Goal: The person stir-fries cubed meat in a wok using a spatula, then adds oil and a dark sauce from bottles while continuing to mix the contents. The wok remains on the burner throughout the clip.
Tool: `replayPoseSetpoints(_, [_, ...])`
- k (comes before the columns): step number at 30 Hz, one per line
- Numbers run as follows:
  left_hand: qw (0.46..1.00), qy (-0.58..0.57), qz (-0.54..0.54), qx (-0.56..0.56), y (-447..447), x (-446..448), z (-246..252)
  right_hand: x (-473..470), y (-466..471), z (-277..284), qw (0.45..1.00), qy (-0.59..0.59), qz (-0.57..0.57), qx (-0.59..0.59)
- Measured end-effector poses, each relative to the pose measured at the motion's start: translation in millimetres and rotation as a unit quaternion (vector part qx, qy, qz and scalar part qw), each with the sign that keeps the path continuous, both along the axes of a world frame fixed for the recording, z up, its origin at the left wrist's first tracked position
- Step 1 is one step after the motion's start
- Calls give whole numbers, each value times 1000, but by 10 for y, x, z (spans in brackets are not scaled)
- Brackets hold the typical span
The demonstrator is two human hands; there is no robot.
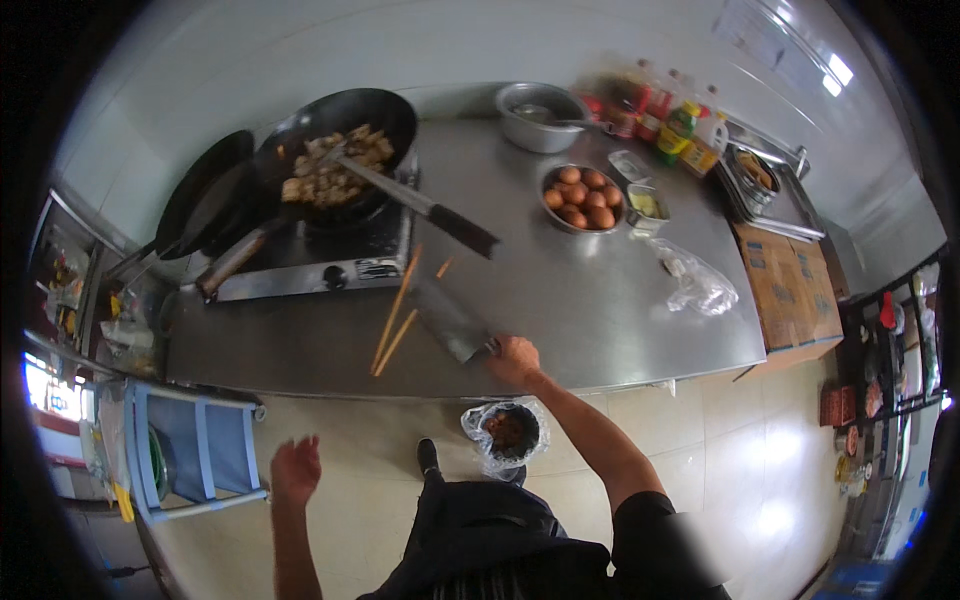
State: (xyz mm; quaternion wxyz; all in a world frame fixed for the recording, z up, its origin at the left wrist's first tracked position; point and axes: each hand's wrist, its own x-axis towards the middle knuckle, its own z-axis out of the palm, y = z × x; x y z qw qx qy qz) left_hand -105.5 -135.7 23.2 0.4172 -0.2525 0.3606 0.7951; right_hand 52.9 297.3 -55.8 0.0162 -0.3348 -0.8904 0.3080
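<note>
My right hand (513, 360) is closed on the handle of a cleaver (454, 319), whose broad blade lies over the steel counter (562, 330). A pair of wooden chopsticks (395, 322) is just left of the blade, one partly hidden by it. My left hand (297, 469) hangs over the floor to the left, holding nothing, its fingers blurred. On the gas stove (322, 277) a black wok (390, 112) holds browned chunks of food (337, 166), with a long-handled metal spatula (405, 195) resting in it.
A bowl of brown eggs (583, 198), a metal basin (541, 127), sauce bottles (679, 131) and a plastic bag (701, 285) are on the counter. A cardboard box (791, 292) adjoins its right end. Below the counter's front edge stands a lined bin (510, 435); a blue rack (199, 450) is left.
</note>
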Motion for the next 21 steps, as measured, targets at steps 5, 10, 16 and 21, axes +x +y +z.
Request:
replayPoseSetpoints(5, [990, -89, 62, -94, -100, 911, -246, 465, 192, 107, 990, 63, -116, -52])
replayPoseSetpoints(10, [995, -71, 21, -68, 46, 1277, -321, 694, 433, 196, 989, 33, -140, -32])
replayPoseSetpoints(16, [994, -100, -27, -19, 354, 1105, -356, 687, 537, 140, 983, 41, -174, -47])
replayPoseSetpoints(21, [996, -62, -67, 18, 552, 1050, -491, 764, 661, 145, 983, 24, -174, 55])
